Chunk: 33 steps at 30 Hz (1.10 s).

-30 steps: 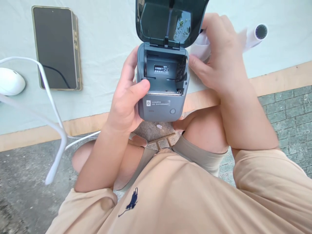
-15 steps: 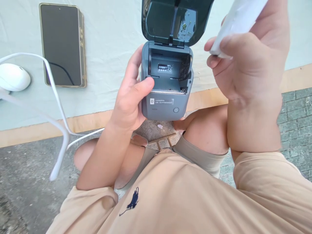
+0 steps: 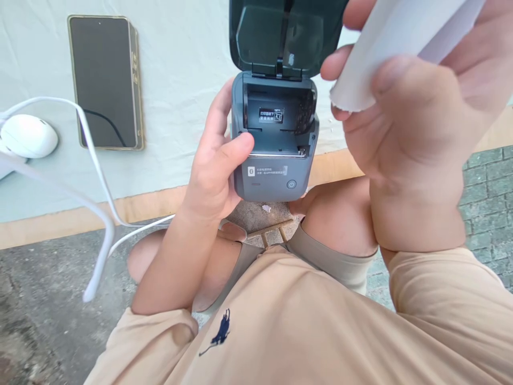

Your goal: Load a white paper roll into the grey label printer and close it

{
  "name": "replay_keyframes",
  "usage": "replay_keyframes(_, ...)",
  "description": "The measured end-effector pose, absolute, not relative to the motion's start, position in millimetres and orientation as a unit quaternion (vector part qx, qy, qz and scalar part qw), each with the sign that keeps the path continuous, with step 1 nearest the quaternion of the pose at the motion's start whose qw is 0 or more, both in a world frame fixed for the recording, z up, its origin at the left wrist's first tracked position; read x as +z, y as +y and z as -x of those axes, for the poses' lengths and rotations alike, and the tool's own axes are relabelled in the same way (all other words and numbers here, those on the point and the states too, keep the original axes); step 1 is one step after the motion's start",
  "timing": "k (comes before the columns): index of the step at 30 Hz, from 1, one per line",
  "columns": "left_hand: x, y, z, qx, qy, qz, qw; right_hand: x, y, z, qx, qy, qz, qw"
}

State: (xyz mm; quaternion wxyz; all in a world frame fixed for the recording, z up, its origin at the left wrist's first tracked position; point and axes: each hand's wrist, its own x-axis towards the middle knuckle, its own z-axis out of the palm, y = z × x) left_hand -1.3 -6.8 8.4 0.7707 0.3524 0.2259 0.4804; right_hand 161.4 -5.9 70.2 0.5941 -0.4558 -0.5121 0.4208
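My left hand (image 3: 212,171) grips a dark grey label printer (image 3: 269,181) by its left side, thumb over the front edge of the open bay. The printer's dark see-through lid (image 3: 286,40) stands swung up at the back, and a printed sticker (image 3: 271,115) shows inside the bay, which holds no roll. To the right of the lid, my right hand (image 3: 417,107) is closed around a white paper roll (image 3: 385,59), seen tilted, with its lower end apart from the printer. The roll's upper part runs out of the picture.
A phone in a clear case (image 3: 105,83) lies on the pale-covered table (image 3: 180,48) at the left. Near it are a white mouse (image 3: 30,136) and a white cable (image 3: 94,152) looping past the table's tan edge (image 3: 160,198). My knees are below the printer.
My right hand and the paper roll have come lower and nearer the camera, the roll turning so more of its side shows. My left hand still holds the printer with its lid up.
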Motion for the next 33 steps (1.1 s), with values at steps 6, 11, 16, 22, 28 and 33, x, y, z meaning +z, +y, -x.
replay_keyframes(6, 7.3, -10.9, 0.3, 0.482, 0.245, -0.35, 0.765, 58.1, -12.8, -167.4, 0.145, -0.803, 0.369, 0.445)
replay_keyframes(11, 5.9, -12.6, -4.3, 0.51, 0.248, -0.361, 0.74, 51.1, -17.2, -170.8, -0.053, -0.824, 0.462, 0.323)
replay_keyframes(16, 6.3, -13.4, -6.0, 0.503, 0.27, -0.375, 0.73, 46.0, -12.4, -169.8, -0.048, -0.819, 0.511, 0.256)
replay_keyframes(22, 5.7, -12.9, -7.3, 0.521, 0.257, -0.363, 0.729, 41.9, -5.5, -163.1, -0.012, -0.789, 0.555, 0.263)
replay_keyframes(28, 10.1, -10.7, -3.4, 0.513, 0.246, -0.362, 0.739, 40.2, -15.7, -159.6, -0.042, -0.814, 0.47, 0.339)
replay_keyframes(33, 10.5, -7.6, 0.5, 0.511, 0.26, -0.386, 0.723, 38.0, -17.9, -157.2, 0.039, -0.843, 0.39, 0.367)
